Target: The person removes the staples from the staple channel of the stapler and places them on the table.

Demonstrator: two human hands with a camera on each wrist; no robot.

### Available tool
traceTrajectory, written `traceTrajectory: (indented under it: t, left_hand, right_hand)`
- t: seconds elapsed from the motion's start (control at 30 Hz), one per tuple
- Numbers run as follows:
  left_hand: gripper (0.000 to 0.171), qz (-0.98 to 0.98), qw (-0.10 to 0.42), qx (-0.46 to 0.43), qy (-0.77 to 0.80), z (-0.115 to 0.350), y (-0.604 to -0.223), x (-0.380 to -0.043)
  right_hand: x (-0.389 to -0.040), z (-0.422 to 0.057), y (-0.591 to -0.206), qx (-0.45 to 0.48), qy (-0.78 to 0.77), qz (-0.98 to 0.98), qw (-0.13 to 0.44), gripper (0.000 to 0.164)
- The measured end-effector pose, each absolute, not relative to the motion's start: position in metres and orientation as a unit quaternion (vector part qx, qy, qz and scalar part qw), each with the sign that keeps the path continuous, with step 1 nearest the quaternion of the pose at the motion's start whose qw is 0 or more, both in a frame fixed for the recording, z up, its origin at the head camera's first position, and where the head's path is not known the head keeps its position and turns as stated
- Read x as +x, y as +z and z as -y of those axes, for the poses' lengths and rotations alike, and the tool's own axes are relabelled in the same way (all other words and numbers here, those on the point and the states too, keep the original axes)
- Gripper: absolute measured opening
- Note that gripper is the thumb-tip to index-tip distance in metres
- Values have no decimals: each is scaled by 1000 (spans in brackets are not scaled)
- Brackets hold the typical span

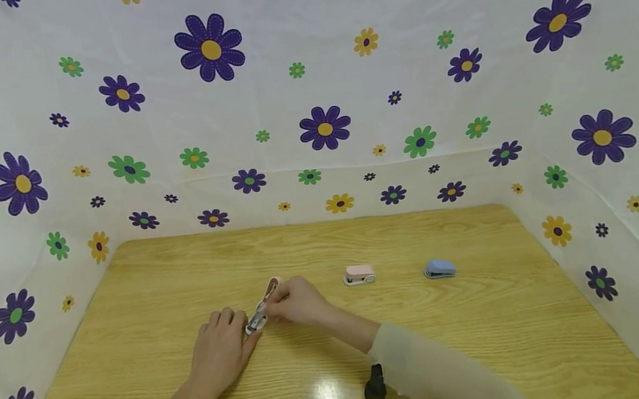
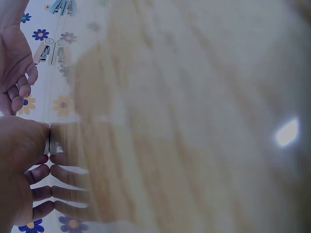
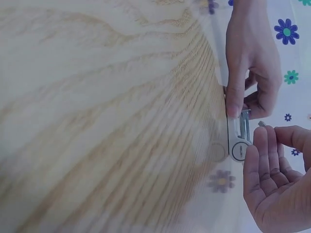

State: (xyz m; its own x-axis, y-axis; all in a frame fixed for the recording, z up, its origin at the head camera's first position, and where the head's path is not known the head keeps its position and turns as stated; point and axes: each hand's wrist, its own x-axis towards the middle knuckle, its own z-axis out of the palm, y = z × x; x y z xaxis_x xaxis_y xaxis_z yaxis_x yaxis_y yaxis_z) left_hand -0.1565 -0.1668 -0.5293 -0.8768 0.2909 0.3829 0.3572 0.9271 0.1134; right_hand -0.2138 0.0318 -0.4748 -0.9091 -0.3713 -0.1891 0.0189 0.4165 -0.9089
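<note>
A stapler [image 1: 255,321] with a white base lies on the table, its pink top [image 1: 273,284] swung open and away from the base. My left hand [image 1: 221,350] grips the base from the left, thumb along its near side; the right wrist view shows the thumb against the white base [image 3: 233,127]. Over the stapler's metal channel, my right hand [image 1: 300,301] pinches a small grey metal piece [image 3: 262,124] between thumb and forefinger. Its other fingers spread beside the round hinge end. The fingers partly hide the stapler's middle in the head view.
A closed pink stapler [image 1: 359,274] stands to the right of my hands, and a blue stapler [image 1: 440,269] farther right. A small black object [image 1: 375,386] lies by my right sleeve. Flower-patterned white cloth [image 1: 280,96] walls the wooden table [image 1: 182,266] at the back and sides.
</note>
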Motion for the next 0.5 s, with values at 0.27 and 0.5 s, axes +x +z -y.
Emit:
traceTrajectory:
  t: [0.27, 0.5]
  left_hand:
    - [34, 969, 168, -159, -91, 166, -530, -157]
    - [32, 970, 163, -153, -95, 165, -531, -157]
  right_hand:
    - [-202, -50, -477, -104, -539, -803, 232, 14]
    - [-184, -51, -487, -107, -544, -784, 278, 13]
